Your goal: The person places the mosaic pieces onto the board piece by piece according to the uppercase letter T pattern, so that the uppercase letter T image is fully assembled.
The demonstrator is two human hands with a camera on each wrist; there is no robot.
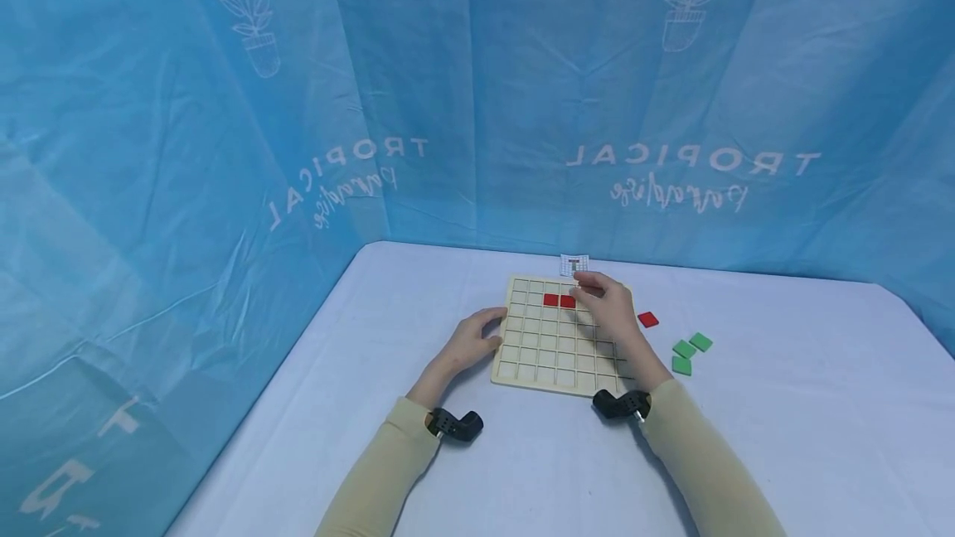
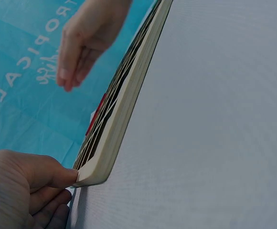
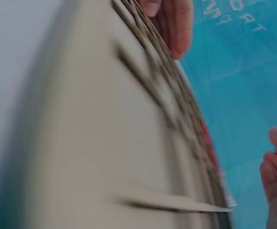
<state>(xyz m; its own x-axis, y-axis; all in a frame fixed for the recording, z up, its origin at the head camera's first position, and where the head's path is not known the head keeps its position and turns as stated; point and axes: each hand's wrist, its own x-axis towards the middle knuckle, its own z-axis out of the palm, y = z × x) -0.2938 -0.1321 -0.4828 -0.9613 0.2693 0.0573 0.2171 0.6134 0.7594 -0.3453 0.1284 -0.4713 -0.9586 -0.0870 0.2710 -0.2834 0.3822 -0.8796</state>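
Touching the board [image 1: 547, 354], the left grip [image 1: 470, 341] lies loose; the right grip [image 1: 612, 306] hovers parted above that board.

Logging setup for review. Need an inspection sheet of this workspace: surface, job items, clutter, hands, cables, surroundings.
Surface: white table
Job items: grid board with two red tiles on it; loose red tile and three green tiles to its right; small card beyond its far edge
Clutter: nothing seen
Hands: left hand touches the board's left edge; right hand is over the board near the red tiles, nothing seen held
Cables: nothing seen on the table
Surroundings: blue curtain with white plant prints and mirrored lettering
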